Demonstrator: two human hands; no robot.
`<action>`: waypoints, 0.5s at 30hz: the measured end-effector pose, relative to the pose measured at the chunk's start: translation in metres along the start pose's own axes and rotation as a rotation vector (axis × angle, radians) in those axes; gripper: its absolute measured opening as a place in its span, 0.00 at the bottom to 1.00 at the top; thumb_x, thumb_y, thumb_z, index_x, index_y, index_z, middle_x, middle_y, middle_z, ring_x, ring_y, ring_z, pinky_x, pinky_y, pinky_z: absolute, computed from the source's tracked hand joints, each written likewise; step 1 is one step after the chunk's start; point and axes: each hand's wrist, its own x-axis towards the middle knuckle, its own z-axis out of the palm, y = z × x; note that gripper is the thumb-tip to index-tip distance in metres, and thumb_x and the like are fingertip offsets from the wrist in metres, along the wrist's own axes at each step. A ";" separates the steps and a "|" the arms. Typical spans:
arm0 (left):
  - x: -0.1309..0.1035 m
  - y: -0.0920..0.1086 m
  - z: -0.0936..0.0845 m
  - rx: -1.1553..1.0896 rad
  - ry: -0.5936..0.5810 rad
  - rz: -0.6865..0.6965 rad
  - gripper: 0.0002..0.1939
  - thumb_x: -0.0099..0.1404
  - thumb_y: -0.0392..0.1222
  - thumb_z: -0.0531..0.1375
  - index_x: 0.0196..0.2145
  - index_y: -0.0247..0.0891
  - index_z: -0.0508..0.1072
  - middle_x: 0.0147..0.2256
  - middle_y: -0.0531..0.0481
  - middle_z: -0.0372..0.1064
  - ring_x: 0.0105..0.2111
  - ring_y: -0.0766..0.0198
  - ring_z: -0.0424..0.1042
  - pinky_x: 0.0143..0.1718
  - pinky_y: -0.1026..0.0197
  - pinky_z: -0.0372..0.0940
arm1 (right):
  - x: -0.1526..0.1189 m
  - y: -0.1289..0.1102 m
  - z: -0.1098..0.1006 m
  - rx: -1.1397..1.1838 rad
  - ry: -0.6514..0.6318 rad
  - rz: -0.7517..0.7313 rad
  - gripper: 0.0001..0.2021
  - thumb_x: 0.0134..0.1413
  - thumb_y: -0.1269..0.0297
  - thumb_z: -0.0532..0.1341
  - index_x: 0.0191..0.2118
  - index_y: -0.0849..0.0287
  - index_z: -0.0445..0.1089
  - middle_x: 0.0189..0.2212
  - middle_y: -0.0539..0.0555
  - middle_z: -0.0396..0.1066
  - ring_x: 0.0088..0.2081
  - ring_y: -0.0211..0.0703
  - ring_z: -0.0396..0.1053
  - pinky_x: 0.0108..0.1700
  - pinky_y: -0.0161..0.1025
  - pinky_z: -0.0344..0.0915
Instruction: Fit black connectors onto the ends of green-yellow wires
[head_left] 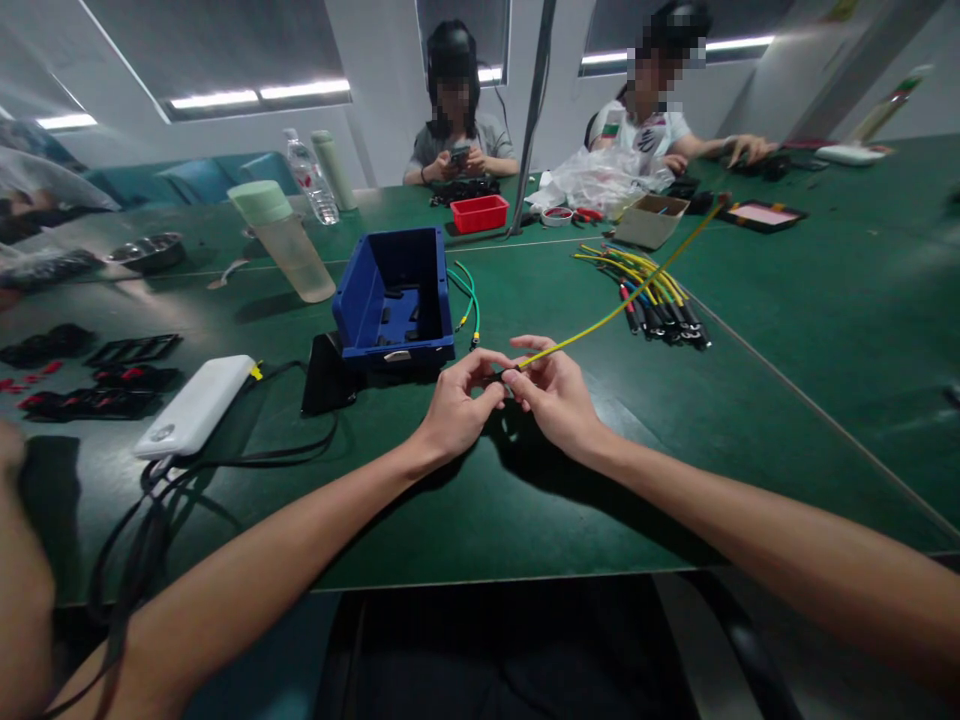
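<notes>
My left hand (459,405) and my right hand (553,392) meet over the green table (787,320), fingertips pinched together around a small dark connector at the near end of a yellow wire (622,304). The wire runs up and to the right, away from my hands, above a pile of yellow, blue and red wires (651,292) with black ends. A blue plastic bin (394,295) stands just beyond my left hand, with two green wires (469,298) lying beside it.
A white power bank (196,405) with black cables lies at the left, near black parts (90,375). Farther back stand a plastic cup (283,240), bottles (313,180), a red tray (479,213) and a cardboard box (651,220). Two people sit across the table.
</notes>
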 end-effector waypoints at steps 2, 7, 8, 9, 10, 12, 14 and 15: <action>0.000 -0.002 -0.001 0.031 0.003 0.013 0.09 0.61 0.39 0.62 0.40 0.38 0.69 0.34 0.52 0.72 0.31 0.66 0.74 0.33 0.64 0.70 | 0.003 -0.001 -0.003 -0.007 0.023 -0.002 0.25 0.47 0.59 0.67 0.50 0.58 0.60 0.27 0.46 0.68 0.24 0.33 0.64 0.24 0.33 0.58; -0.002 -0.005 -0.004 0.282 0.061 0.053 0.10 0.61 0.41 0.64 0.40 0.38 0.69 0.31 0.52 0.74 0.33 0.63 0.77 0.34 0.64 0.70 | 0.009 -0.005 -0.010 -0.031 0.031 0.033 0.29 0.45 0.61 0.68 0.52 0.60 0.59 0.24 0.45 0.66 0.23 0.34 0.62 0.23 0.34 0.57; -0.002 -0.005 -0.005 0.323 0.067 0.080 0.10 0.61 0.40 0.64 0.40 0.38 0.70 0.32 0.52 0.75 0.33 0.63 0.77 0.34 0.64 0.69 | 0.010 -0.006 -0.011 -0.027 0.023 0.044 0.30 0.45 0.61 0.68 0.53 0.61 0.59 0.23 0.44 0.66 0.22 0.34 0.62 0.23 0.34 0.57; -0.002 -0.004 -0.005 0.363 0.072 0.116 0.10 0.61 0.39 0.64 0.40 0.38 0.70 0.32 0.52 0.75 0.33 0.64 0.77 0.34 0.65 0.69 | 0.010 -0.007 -0.012 -0.020 0.014 0.055 0.30 0.44 0.62 0.68 0.54 0.62 0.58 0.23 0.44 0.65 0.22 0.34 0.62 0.23 0.34 0.56; -0.003 -0.004 -0.005 0.407 0.080 0.159 0.09 0.61 0.37 0.64 0.39 0.37 0.70 0.32 0.52 0.75 0.32 0.65 0.76 0.34 0.65 0.69 | 0.010 -0.007 -0.013 -0.010 0.004 0.067 0.31 0.44 0.62 0.68 0.54 0.62 0.58 0.22 0.44 0.65 0.22 0.34 0.61 0.23 0.34 0.56; -0.003 -0.003 -0.006 0.516 0.100 0.257 0.06 0.61 0.35 0.63 0.38 0.37 0.71 0.31 0.53 0.74 0.30 0.67 0.74 0.34 0.65 0.68 | 0.010 -0.008 -0.013 0.013 -0.017 0.089 0.32 0.44 0.62 0.68 0.55 0.62 0.58 0.22 0.43 0.64 0.21 0.33 0.60 0.23 0.33 0.55; -0.002 -0.005 -0.008 0.630 0.114 0.370 0.04 0.62 0.34 0.63 0.36 0.37 0.72 0.31 0.53 0.74 0.29 0.68 0.73 0.35 0.65 0.68 | 0.010 -0.008 -0.013 0.037 -0.028 0.101 0.32 0.43 0.61 0.68 0.55 0.62 0.58 0.21 0.42 0.64 0.20 0.31 0.59 0.22 0.33 0.54; -0.002 -0.006 -0.009 0.673 0.115 0.429 0.04 0.62 0.33 0.62 0.37 0.37 0.72 0.31 0.52 0.75 0.30 0.67 0.74 0.35 0.65 0.68 | 0.010 -0.008 -0.013 0.047 -0.029 0.103 0.32 0.43 0.61 0.69 0.54 0.62 0.58 0.21 0.42 0.63 0.20 0.31 0.58 0.22 0.33 0.54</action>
